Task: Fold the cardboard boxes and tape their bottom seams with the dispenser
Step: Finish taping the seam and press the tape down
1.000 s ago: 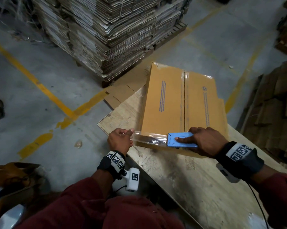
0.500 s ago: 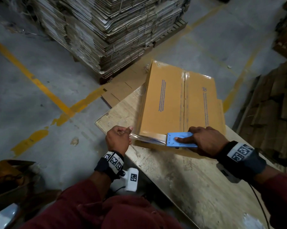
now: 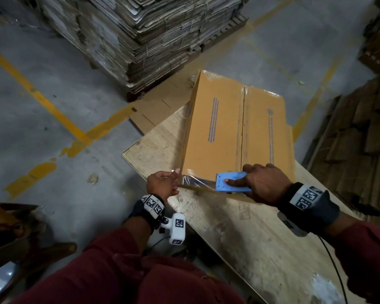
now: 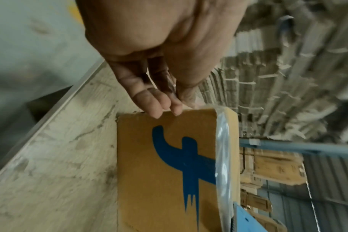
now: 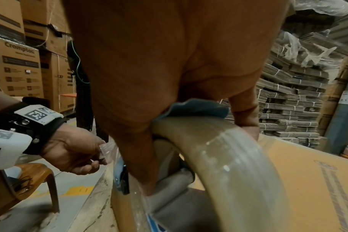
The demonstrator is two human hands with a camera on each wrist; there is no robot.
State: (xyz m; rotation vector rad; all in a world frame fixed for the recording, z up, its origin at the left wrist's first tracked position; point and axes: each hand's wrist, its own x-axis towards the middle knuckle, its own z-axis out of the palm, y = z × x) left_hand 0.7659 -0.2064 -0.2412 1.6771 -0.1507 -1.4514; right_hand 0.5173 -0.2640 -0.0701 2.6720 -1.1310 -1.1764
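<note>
A folded brown cardboard box [image 3: 235,130] with blue print lies on the wooden table [image 3: 239,233], clear tape along its centre seam. My right hand [image 3: 261,183] grips the blue tape dispenser [image 3: 230,183] at the box's near edge, index finger laid along its top; the tape roll [image 5: 224,150] shows in the right wrist view. A strip of clear tape [image 3: 195,179] runs left from the dispenser along that edge. My left hand [image 3: 162,185] pinches the strip's free end [image 5: 104,149] at the box's near left corner [image 4: 218,113].
A tall pallet of bundled flat cartons [image 3: 154,36] stands beyond the table. More flattened cardboard [image 3: 360,132] is piled at the right. A flat carton [image 3: 154,113] lies on the floor past the table's far corner. A wooden chair [image 5: 34,175] sits at my left.
The tape strip between my hands has gone from slack and raised to lying closer along the box's near edge. Both hands stay in nearly the same places.
</note>
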